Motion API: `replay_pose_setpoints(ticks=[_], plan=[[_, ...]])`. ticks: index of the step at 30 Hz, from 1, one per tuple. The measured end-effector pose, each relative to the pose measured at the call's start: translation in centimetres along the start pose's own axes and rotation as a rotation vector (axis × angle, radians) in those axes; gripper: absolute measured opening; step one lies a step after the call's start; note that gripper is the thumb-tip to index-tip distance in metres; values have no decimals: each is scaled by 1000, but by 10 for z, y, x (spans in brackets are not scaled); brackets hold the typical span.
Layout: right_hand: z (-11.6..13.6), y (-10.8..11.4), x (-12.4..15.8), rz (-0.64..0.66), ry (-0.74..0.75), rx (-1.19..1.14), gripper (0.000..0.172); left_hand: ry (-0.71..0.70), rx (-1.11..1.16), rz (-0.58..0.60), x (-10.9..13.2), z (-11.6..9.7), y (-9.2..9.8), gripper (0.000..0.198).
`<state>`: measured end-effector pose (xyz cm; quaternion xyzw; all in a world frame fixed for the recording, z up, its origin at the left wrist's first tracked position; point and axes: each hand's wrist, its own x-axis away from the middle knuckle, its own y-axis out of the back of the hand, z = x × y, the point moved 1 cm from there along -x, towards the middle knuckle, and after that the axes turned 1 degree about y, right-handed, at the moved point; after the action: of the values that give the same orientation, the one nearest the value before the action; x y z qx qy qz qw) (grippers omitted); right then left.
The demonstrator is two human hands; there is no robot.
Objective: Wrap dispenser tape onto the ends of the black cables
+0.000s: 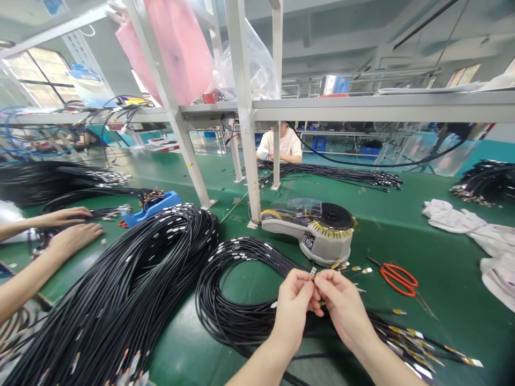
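Note:
My left hand (293,305) and my right hand (343,301) meet in front of me, both with fingertips pinched on the end of a black cable. The cable's small metal connector (313,273) pokes up between them, with a bit of yellow showing beside it. Under and behind my hands lies a coiled bundle of black cables (213,305) with white tags. More cable ends with yellow tape (418,338) fan out to the right of my wrists. Just beyond my fingers stands a grey round tape dispenser (322,244) with yellow strips around its rim.
Orange-handled scissors (402,280) lie right of the dispenser. A big black cable bundle (132,279) fills the left. A co-worker's hands (76,238) rest near a blue tape holder (155,208). White gloves (475,225) lie far right. A white shelf post (250,161) rises ahead; another person sits beyond.

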<state>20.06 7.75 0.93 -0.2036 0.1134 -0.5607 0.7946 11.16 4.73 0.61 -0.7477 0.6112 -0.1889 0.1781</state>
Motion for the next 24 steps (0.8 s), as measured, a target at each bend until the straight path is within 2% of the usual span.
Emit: replay_pose_setpoints(ticks=[13,24], plan=[[-1,-3,2,-31,-13,-27,23,-12,-30,-15,2,3,-3,14],[-4,-1,1,-17,-21,-36,21,-6,-39,7,1,3,0,19]])
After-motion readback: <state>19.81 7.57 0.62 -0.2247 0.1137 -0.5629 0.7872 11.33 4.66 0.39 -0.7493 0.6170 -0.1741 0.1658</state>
